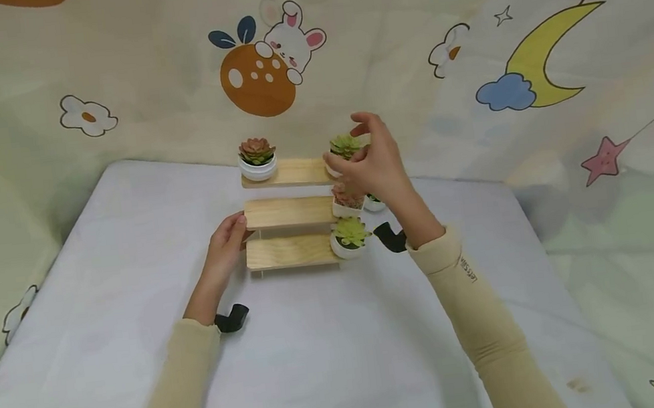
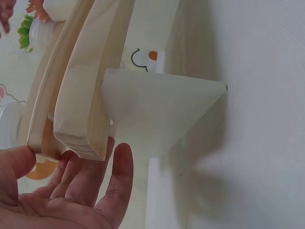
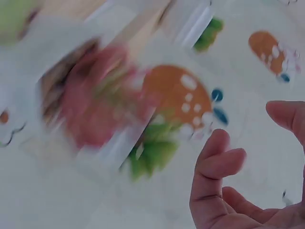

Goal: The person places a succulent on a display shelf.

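A three-tier wooden plant stand (image 1: pixel 288 212) with pale boards stands on the white table. My left hand (image 1: pixel 226 242) grips the left end of its middle board, thumb at the edge and fingers behind, as the left wrist view shows. My right hand (image 1: pixel 375 161), fingers curved and apart, holds nothing and is beside the green succulent (image 1: pixel 345 145) on the top board, partly covering it. A reddish succulent in a round white pot (image 1: pixel 259 170) sits at the top left. On the right ends of the lower boards are a pink succulent (image 1: pixel 347 196) and a light green succulent (image 1: pixel 350 231).
Another small white pot (image 1: pixel 374 205) with green leaves stands behind the right side of the stand, partly hidden. A cloth backdrop (image 1: pixel 166 67) with cartoon prints rises behind the table (image 1: pixel 296 355). A translucent triangular support (image 2: pixel 157 105) holds up a board.
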The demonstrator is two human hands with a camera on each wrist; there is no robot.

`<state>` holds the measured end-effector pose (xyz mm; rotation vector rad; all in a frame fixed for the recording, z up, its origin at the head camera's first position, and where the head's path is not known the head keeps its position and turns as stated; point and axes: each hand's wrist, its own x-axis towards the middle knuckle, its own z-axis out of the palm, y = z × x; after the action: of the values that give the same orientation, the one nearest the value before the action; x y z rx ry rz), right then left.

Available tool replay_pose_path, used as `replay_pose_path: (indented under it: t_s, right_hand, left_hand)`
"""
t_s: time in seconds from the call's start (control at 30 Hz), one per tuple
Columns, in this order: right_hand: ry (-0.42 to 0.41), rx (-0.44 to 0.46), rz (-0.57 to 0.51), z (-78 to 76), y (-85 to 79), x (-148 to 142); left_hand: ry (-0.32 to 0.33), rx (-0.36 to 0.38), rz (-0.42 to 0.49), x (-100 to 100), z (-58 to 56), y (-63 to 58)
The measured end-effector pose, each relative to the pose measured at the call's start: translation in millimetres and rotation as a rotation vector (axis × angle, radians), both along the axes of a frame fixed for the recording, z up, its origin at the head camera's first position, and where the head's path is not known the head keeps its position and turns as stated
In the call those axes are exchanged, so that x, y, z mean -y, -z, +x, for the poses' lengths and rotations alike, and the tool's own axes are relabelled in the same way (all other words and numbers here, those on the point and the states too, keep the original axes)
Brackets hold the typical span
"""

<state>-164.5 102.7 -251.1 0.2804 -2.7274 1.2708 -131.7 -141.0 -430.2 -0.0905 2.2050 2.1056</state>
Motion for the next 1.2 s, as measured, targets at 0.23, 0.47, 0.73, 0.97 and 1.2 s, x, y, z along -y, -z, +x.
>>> replay_pose_path:
  t_s: [0.23,0.47,0.73,0.97,1.2]
  right_hand:
    - [0.172,0.067,-0.028,-10.9,19.7,-67]
    - [0.237,0.2,0.029,-27.1,66.7,-99]
    - [0.242,0.334,0.064,-39.1,112.6,-106]
    - [0.232,0.453,0.137,-55.6,140.0,-101]
    - [0.251,0.422,0.193,-69.9,159.9,-98]
  left_hand:
    - [0.012,-0.021,-0.006,3,-0.8,3.6]
    - [0.0,-0.004,-0.005,5,-1.3,4.7]
    - [0.025,-0.01,0.003,4,2.0,3.7]
    - [0.026,0.0,-0.021,7,2.0,3.3]
    - [0.051,0.004,-0.044,9,2.7,2.7]
